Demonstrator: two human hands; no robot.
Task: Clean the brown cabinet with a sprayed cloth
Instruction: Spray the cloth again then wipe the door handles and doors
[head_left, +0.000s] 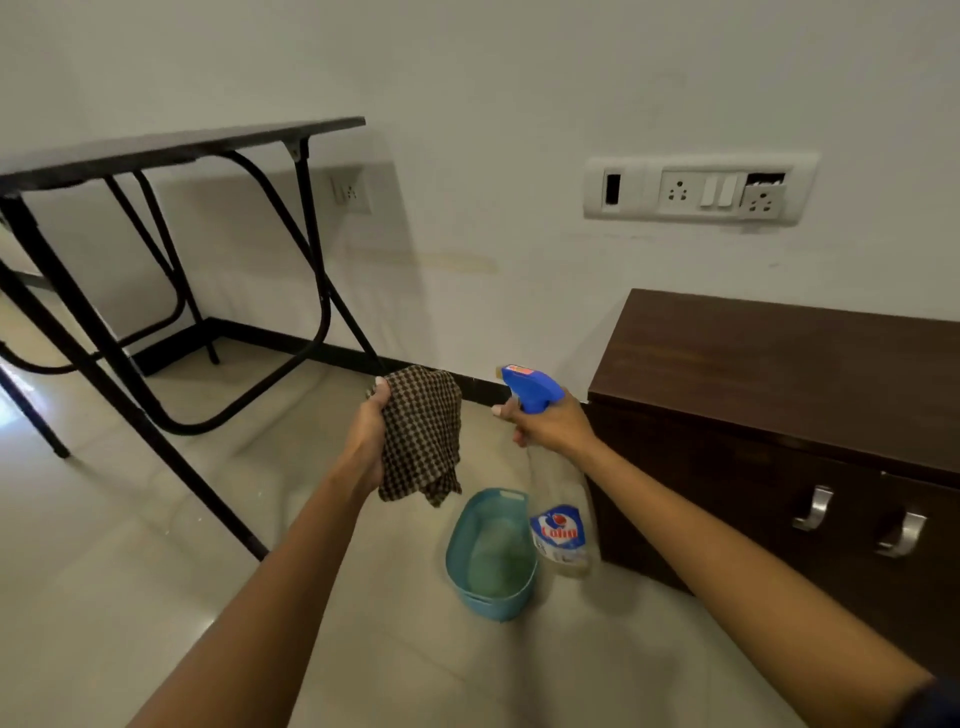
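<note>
My left hand (370, 436) holds up a brown checked cloth (423, 434), which hangs bunched from my fingers. My right hand (553, 423) grips a clear spray bottle (561, 535) by its neck, with a finger on the trigger of the blue spray head (530, 388). The nozzle points left toward the cloth, a short gap away. The brown cabinet (769, 374) stands against the wall at the right, low, with a dark wood top and two metal handles (813, 509) on its front.
A teal plastic basket (491, 553) sits on the tiled floor below my hands, beside the cabinet. A black folding table (171, 148) with metal legs stands at the left. A white switch and socket panel (698, 189) is on the wall above the cabinet.
</note>
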